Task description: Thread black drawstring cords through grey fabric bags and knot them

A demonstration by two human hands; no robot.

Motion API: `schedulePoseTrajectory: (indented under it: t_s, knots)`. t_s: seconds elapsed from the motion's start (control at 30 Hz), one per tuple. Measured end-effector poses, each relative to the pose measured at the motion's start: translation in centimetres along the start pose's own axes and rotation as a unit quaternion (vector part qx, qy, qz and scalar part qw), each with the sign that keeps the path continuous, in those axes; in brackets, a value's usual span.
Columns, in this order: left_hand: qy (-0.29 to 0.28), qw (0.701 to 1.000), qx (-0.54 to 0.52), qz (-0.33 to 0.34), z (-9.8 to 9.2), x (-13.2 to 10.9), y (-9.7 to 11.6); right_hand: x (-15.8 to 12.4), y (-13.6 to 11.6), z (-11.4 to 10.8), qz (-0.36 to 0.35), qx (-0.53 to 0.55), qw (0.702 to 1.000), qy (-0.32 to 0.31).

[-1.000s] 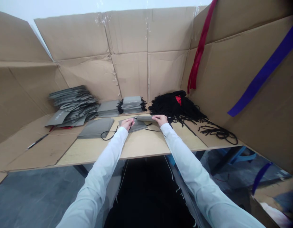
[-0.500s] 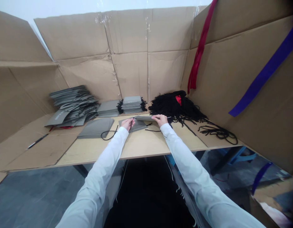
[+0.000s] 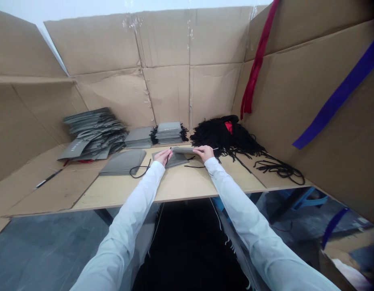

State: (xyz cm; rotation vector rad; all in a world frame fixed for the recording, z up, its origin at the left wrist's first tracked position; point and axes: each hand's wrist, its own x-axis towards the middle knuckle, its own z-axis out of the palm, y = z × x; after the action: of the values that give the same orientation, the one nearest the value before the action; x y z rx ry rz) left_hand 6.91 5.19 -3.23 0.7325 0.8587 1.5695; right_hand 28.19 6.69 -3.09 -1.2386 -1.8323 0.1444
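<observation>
White sleeves [image 3: 129, 226] run up from the bottom of the view to two bare hands over a plywood table [image 3: 175, 188]. The left hand [image 3: 162, 157] has thumb and fingers pressed together, pinching a thin black cord [image 3: 168, 157] at the edge of a grey bag [image 3: 175, 161]. The bag lies on the table between the hands. The right hand [image 3: 203, 152] curls over the bag's raised top edge, and its exact grip is hard to tell. Just left of them lie a flat stack of grey bags [image 3: 122, 163] and a loop of loose black cord [image 3: 137, 172].

Farther back, a neat stack of bags [image 3: 169, 134] shows black cord ends at both sides, so those bags look corded. Beside it, a smaller stack [image 3: 138, 138] and a large, fanned pile [image 3: 93, 133] show no cords that can be made out. To the right, a big heap of black cords [image 3: 220, 135] and a looser coil [image 3: 279, 169] lie unattached to any bag. So some bags appear done, while many bags and cords are apart. Cardboard walls [image 3: 187, 72] close off the table.
</observation>
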Motion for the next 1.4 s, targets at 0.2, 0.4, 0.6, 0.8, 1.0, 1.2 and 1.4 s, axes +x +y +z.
schedulePoseTrajectory:
  t_s: [0.2, 0.4, 0.6, 0.8, 1.0, 1.2, 1.4]
  knots:
    - [0.008, 0.995, 0.06, 0.083, -0.4, 1.0, -0.3, 0.0, 0.4, 0.2, -0.012, 0.023, 1.0, -0.002]
    - [-0.09, 0.979, 0.143, 0.109, -0.6, 0.7, 0.8, 0.1, 0.8, 0.4, 0.0, 0.057, 0.998, -0.001]
    - [-0.162, 0.973, 0.162, -0.012, -1.2, 0.6, 1.4, 0.3, 1.1, 0.6, -0.008, 0.068, 0.997, -0.018]
    - [-0.195, 0.954, 0.227, -0.006, -1.4, 0.7, 1.6, 0.3, 1.0, 0.5, -0.007, 0.071, 0.997, -0.018]
    - [-0.196, 0.87, 0.418, 0.173, -1.6, 0.5, 2.4, 0.2, 1.0, 0.4, 0.007, 0.085, 0.996, -0.02]
    - [-0.206, 0.868, 0.402, 0.207, -0.9, 0.0, 2.0, 0.2, 1.0, 0.5, 0.024, 0.103, 0.994, -0.019]
    - [-0.159, 0.877, 0.403, 0.206, -0.5, -0.4, 1.8, 0.1, 1.0, 0.6, 0.034, 0.125, 0.991, -0.032]
